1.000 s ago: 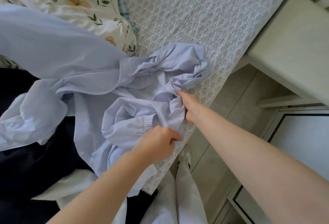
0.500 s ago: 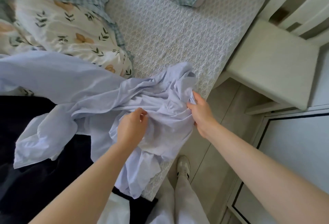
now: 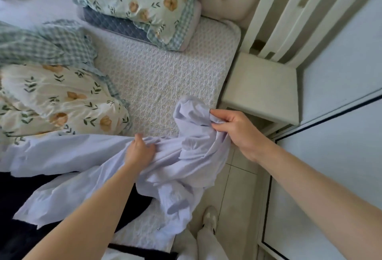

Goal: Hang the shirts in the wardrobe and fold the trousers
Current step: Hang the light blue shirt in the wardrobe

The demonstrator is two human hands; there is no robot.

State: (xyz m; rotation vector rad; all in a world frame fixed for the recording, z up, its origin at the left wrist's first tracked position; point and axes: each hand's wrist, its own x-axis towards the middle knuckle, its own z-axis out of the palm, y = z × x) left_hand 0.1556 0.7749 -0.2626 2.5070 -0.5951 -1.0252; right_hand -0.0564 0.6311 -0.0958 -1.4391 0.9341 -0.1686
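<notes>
A pale lilac shirt (image 3: 186,156) lies crumpled across the right edge of the bed, part of it hanging over the side. My left hand (image 3: 139,151) grips a bunch of its fabric near the middle. My right hand (image 3: 235,129) pinches a raised fold at the shirt's right end, lifted above the mattress edge. A dark navy garment (image 3: 24,228) lies under the shirt at the lower left, mostly covered.
The bed (image 3: 161,73) has a patterned white mattress cover. A floral duvet (image 3: 57,100) is heaped on the left and a floral pillow (image 3: 144,1) lies at the head. A white bedside table (image 3: 262,86) stands at the right. White wardrobe doors (image 3: 330,156) line the tiled aisle.
Both hands have lifted and drawn the shirt towards the bed's right edge. My right hand has shifted up to a higher fold. The view has tilted up towards the pillow.
</notes>
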